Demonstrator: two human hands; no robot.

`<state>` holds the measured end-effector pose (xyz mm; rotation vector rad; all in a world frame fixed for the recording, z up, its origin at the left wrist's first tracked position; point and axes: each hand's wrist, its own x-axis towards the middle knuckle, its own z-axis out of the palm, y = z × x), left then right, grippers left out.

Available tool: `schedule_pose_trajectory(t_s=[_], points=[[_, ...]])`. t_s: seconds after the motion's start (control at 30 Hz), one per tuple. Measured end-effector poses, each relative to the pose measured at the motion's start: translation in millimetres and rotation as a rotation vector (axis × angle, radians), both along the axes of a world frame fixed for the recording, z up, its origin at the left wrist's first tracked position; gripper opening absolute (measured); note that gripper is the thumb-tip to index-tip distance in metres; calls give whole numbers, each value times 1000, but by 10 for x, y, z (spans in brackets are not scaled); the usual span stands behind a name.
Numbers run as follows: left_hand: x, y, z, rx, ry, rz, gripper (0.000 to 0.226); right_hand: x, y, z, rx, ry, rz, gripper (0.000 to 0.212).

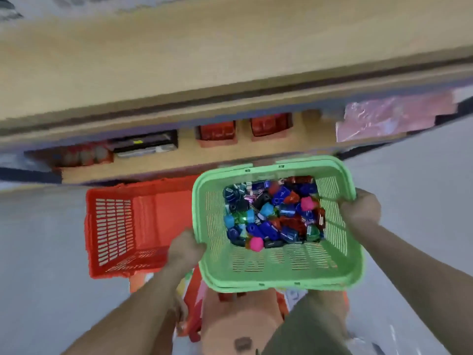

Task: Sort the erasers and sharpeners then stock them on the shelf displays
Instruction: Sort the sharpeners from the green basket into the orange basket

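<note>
Head view, green basket (281, 284): held up in the air in front of the person, between the body and the shelf (314, 135), and partly over the red basket (122, 226).
Head view, left grip (185, 248): fingers curled round the near left edge of the green basket's rim, holding it.
Head view, right grip (361, 210): clamped on the right edge of the same rim, so both hands carry the basket.
Head view, small pieces (273, 213): a mixed heap of blue, red, green, black and pink bits on the basket floor. Most look like sharpeners, though blur hides whether erasers lie among them.
Head view, red basket: on the floor (38, 239) just left of the green one. I can make out nothing in the part that shows.
Head view, shelf: it carries two red boxes (217, 133), a black box (146, 144) and pink packets (384, 116). None of the heap has reached it.
Progress: early, I judge. The pieces lie jumbled by colour and kind, so the sorting looks undone.
Left to do: split the heap into erasers and sharpeners, then set each kind out on the shelf.
</note>
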<state>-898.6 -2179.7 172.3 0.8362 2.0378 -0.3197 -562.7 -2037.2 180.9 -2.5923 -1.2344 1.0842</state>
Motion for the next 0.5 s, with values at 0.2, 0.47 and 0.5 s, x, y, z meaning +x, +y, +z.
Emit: schedule_pose_trajectory(t_s=[0.2,0.47,0.5], points=[[-297,136,-1158,150,9,-219,38,-62,-189,-973,64,-113,-118,25],[-316,217,-1998,376,162,-360,30,-196,64,-2054,84,-147,-13,15],[-320,226,-2039,398,171,-377,29,-194,102,-2146,89,-159,6,14]])
